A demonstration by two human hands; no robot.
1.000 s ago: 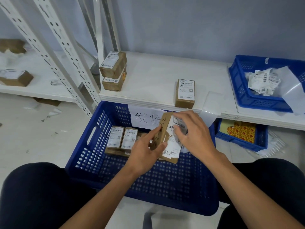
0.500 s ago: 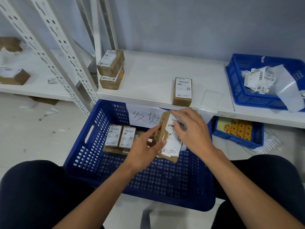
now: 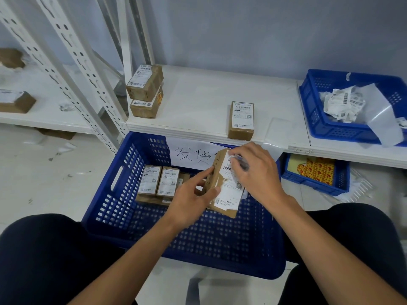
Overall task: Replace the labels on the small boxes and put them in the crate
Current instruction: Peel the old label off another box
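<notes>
On my far left a brown box (image 3: 15, 102) sits on the neighbouring shelf, beyond the white rack uprights (image 3: 72, 69). Next, two labelled boxes are stacked at the left end of the main shelf (image 3: 198, 102), the upper one (image 3: 145, 83) skewed on the lower one (image 3: 146, 106). Below the shelf edge stands the blue crate (image 3: 105, 208), between the person's knees. Two small boxes (image 3: 149, 180) (image 3: 168, 181) lie side by side at its far left, labels up.

Over the crate's middle, the left hand (image 3: 191, 199) grips the held box (image 3: 214, 175) by its left side, thumb on the near edge. The box stands tilted, and its white label (image 3: 229, 190) looks torn and wrinkled. The right hand (image 3: 257, 175) has its fingers curled on the label's upper part, pinching it; the exact pinch is blurred. Behind them a paper sign (image 3: 189, 154) hangs on the crate's far wall.

Further right, one labelled box (image 3: 241, 119) lies near the shelf edge. At far right a blue basket (image 3: 330, 128) holds crumpled labels (image 3: 343, 102).
</notes>
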